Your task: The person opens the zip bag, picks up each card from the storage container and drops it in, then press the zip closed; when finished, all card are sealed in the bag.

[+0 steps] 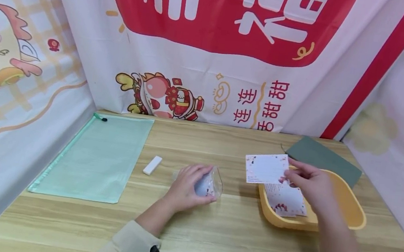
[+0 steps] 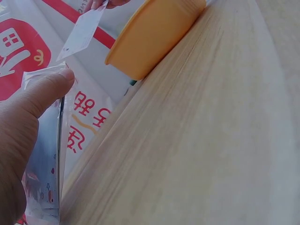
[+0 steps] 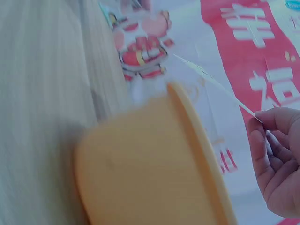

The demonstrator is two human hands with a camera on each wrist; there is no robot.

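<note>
The left hand (image 1: 185, 187), thumb apart from its bent fingers, grips a clear plastic packet with pale printed cards inside (image 1: 203, 186) on the wooden desk (image 1: 224, 248), while the right hand (image 1: 311, 185) pinches a white rectangular card with small coloured prints (image 1: 263, 168) between thumb and fingers, over the left rim of a yellow rounded plastic basket (image 1: 345, 200). Similar white printed paper cards (image 1: 288, 201) lie inside the basket's left part. A flat grey-green rectangular item (image 1: 330, 157) lies just behind it, and a small white oblong block (image 1: 152, 165) sits between the packet and a pale green rectangular pouch (image 1: 98, 159).
</note>
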